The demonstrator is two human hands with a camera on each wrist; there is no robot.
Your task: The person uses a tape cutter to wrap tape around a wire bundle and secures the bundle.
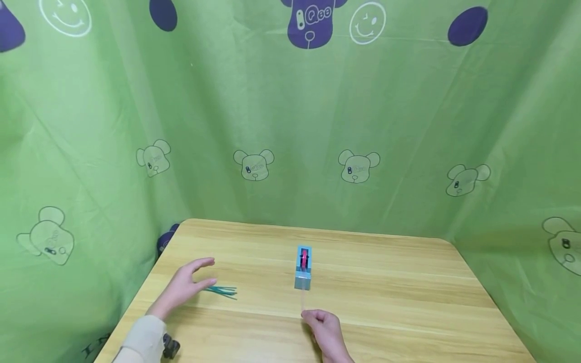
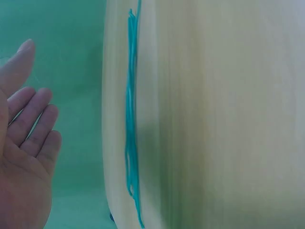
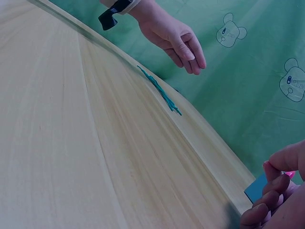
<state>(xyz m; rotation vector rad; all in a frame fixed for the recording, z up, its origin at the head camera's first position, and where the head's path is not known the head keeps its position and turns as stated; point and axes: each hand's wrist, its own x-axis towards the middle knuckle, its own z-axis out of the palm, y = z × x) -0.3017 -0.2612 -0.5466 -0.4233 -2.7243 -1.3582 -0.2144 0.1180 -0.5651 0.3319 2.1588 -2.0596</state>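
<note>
Thumb and forefinger of my right hand (image 1: 324,333) pinch the end of a clear strip of tape (image 1: 302,298). The strip runs back to a blue tape dispenser (image 1: 303,282) with a pink-red roll core in it. In the right wrist view, the right hand (image 3: 281,191) partly covers the dispenser (image 3: 257,187). My left hand (image 1: 183,286) hovers above a bundle of thin teal strings (image 1: 224,292), thumb and fingers apart and nothing held. The left wrist view shows the strings (image 2: 131,109) lying lengthwise on the table, beside the left hand (image 2: 26,143).
A light wood-grain table (image 1: 399,302) lies beneath everything. Green curtain (image 1: 299,111) with bear-head prints hangs behind it and along both sides. A small black device (image 1: 170,347) is strapped at the left wrist, below a pale sleeve (image 1: 144,337).
</note>
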